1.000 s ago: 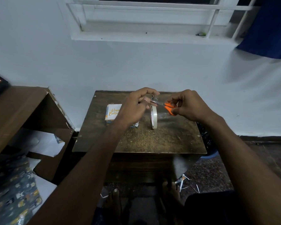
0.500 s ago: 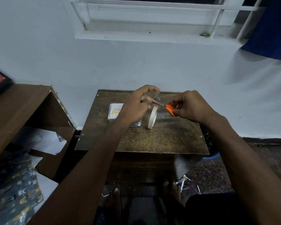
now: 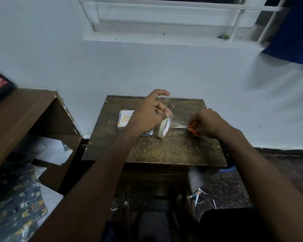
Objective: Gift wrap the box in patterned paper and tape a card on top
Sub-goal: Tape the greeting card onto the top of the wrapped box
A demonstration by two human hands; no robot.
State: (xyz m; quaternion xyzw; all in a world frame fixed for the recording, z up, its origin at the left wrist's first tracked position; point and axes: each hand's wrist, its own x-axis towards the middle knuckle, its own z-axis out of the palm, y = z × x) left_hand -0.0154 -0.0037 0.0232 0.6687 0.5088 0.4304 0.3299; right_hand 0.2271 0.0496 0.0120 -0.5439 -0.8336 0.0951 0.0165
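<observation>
The wrapped box (image 3: pixel 149 133) lies on the small wooden table (image 3: pixel 164 151) with a white birthday card (image 3: pixel 125 118) on top; my forearm hides most of it. My left hand (image 3: pixel 150 112) is above the box, fingers curled, pinching a clear strip of tape near the top of the tape roll (image 3: pixel 164 127), which stands on edge on the table. My right hand (image 3: pixel 210 124) grips the orange-handled scissors (image 3: pixel 185 126) to the right of the roll, blades pointing left and slightly apart.
A wooden shelf unit (image 3: pixel 24 116) stands at the left with patterned wrapping paper (image 3: pixel 16 203) and white sheets below it. Paper scraps (image 3: pixel 198 194) lie on the dark floor by my feet. A white wall rises behind the table.
My right hand has drawn the scissors away to the right and down from the tape. My left hand has lifted slightly, still at the roll's top.
</observation>
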